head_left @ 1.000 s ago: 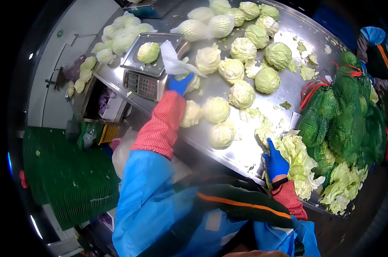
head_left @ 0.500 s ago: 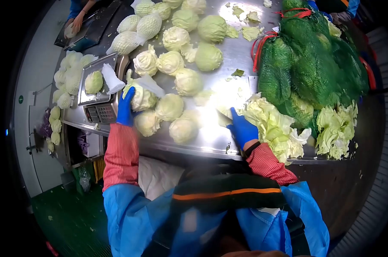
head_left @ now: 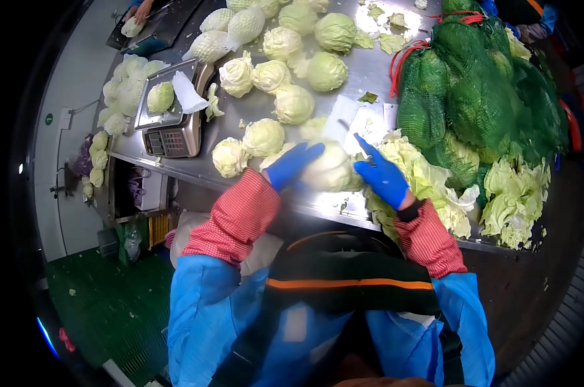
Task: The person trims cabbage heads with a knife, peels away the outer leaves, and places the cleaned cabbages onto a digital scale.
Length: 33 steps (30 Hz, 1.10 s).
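Currently, one blurred cabbage sits near the front edge of the metal table, between two blue-gloved hands. Left hand: fingers stretched nearly straight, close together, at the cabbage's left side. Right hand: thumb and forefinger spread wide, at its right side; firmness of contact cannot be told. Loose leaves lie just beside the right hand, green net bags beyond them. Farther left, a scale bears a smaller cabbage.
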### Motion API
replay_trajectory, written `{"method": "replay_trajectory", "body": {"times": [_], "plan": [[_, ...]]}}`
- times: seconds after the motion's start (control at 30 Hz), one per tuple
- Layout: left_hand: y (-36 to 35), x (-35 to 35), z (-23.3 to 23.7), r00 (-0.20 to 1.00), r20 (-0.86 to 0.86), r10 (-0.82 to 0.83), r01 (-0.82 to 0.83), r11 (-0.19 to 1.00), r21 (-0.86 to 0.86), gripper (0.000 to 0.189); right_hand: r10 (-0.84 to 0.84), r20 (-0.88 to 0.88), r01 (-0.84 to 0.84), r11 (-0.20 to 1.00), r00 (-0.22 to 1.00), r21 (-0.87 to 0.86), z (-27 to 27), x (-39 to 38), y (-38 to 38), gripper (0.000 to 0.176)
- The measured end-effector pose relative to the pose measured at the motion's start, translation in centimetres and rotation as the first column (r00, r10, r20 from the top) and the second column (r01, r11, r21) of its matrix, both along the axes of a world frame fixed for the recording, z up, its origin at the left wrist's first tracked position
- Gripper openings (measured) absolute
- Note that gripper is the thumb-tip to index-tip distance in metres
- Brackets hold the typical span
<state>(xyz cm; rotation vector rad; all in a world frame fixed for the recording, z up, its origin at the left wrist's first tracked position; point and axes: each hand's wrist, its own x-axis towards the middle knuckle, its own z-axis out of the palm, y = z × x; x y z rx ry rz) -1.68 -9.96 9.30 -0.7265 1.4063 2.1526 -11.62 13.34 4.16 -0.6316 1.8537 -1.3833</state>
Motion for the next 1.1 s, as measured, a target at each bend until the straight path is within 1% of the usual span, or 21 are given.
{"method": "replay_trajectory", "body": {"times": [0.03,0.07,0.1,0.13,0.17,0.2,0.23,0.3,0.33,0.43,0.47,0.5,0.57,0.6,0.7,0.73,0.83,0.87,0.97,1.0,1.1], "plan": [[0.5,0.1,-1.7,0.999,-0.029,0.021,-0.025,0.986,-0.165,0.062,0.053,-0.025,-0.050,0.992,0.998,0.117,-0.2,0.6,-0.9,0.067],[0.9,0.6,-5.0,0.997,-0.060,0.037,-0.055,0.944,-0.324,0.065,-0.123,-0.070,0.130,0.984,0.990,0.118,-1.7,1.7,-1.8,0.059],[1.6,0.8,-6.7,0.994,-0.095,0.048,-0.088,0.876,-0.474,0.068,-0.168,0.035,0.163,0.979,0.985,0.119,-4.0,1.4,-1.6,0.055],[3.4,0.9,-5.6,0.962,-0.229,0.149,-0.240,0.862,-0.446,0.086,-0.210,0.139,0.193,0.973,0.968,0.124,-6.4,0.5,-1.1,0.052],[4.3,1.1,-6.0,0.915,-0.398,0.063,-0.264,0.840,-0.474,0.095,-0.248,0.240,0.222,0.966,0.938,0.132,-7.7,-0.2,-0.9,0.051],[5.0,1.1,-7.3,0.866,-0.491,-0.091,-0.292,0.705,-0.646,0.101,-0.290,0.322,0.260,0.956,0.901,0.134,-6.4,-0.1,-0.7,0.041],[6.0,0.8,-8.2,0.804,-0.535,-0.260,-0.340,0.537,-0.772,0.106,-0.299,0.358,0.270,0.954,0.884,0.130,-6.4,0.1,-0.6,0.041],[8.9,-0.7,-9.5,0.768,-0.640,0.032,-0.494,0.666,-0.560,0.114,-0.308,0.417,0.288,0.951,0.855,0.114,-6.3,-0.4,-0.7,0.043],[9.5,-1.2,-9.6,0.729,-0.660,0.180,-0.570,0.695,-0.439,0.118,-0.262,0.324,0.218,0.962,0.909,0.165,-5.8,-0.7,-0.7,0.044],[7.9,-2.3,-9.7,0.809,-0.568,0.153,-0.503,0.681,-0.533,0.124,-0.211,0.226,0.184,0.974,0.951,0.133,-6.2,-1.1,0.3,0.043],[7.1,-2.3,-10.3,0.809,-0.587,0.032,-0.491,0.587,-0.644,0.122,-0.127,0.063,0.121,0.989,0.990,0.087,-6.3,-1.2,1.0,0.041],[6.3,-2.4,-10.7,0.832,-0.555,0.022,-0.437,0.642,-0.630,0.121,-0.061,-0.112,0.067,0.996,0.992,0.051,-6.3,-1.3,1.6,0.038],[4.8,-2.1,-11.3,0.873,-0.488,-0.007,-0.322,0.743,-0.587,0.118,-0.037,-0.272,0.078,0.987,0.962,0.141,-4.2,-1.3,2.0,0.035],[4.3,-2.0,-11.0,0.856,-0.513,-0.069,-0.291,0.756,-0.587,0.115,-0.034,-0.328,0.106,0.973,0.944,0.203,-2.9,-1.3,2.1,0.033],[3.8,-2.4,-10.1,0.867,-0.495,-0.061,-0.293,0.740,-0.606,0.113,0.057,-0.500,0.065,0.972,0.864,0.224,-4.2,-1.7,2.4,0.029],[3.8,-2.8,-10.2,0.852,-0.523,-0.034,-0.346,0.713,-0.610,0.110,0.027,-0.640,0.058,0.992,0.768,0.111,-5.2,-1.5,2.1,0.030],[5.4,-4.2,-8.7,0.929,-0.362,-0.082,-0.276,0.502,-0.820,0.105,0.130,-0.534,0.042,0.954,0.835,0.298,-4.1,-1.6,1.3,0.031],[5.9,-4.6,-7.7,0.931,-0.366,-0.005,-0.308,0.526,-0.793,0.102,0.080,-0.464,0.090,0.939,0.882,0.333,-3.4,-1.5,1.0,0.027],[5.9,-5.0,-7.6,0.950,-0.300,-0.086,-0.227,0.470,-0.853,0.101,0.017,-0.494,0.156,0.939,0.869,0.305,-1.9,-1.7,0.7,0.025],[6.0,-5.1,-7.7,0.953,-0.295,-0.075,-0.229,0.458,-0.859,0.101,0.071,-0.581,0.140,0.940,0.811,0.310,-0.8,-1.7,0.3,0.021],[5.8,-5.3,-8.3,0.952,-0.297,-0.068,-0.240,0.434,-0.868,0.102,0.213,-0.557,0.120,0.857,0.803,0.501,-1.6,-1.2,-0.4,0.017]]}}
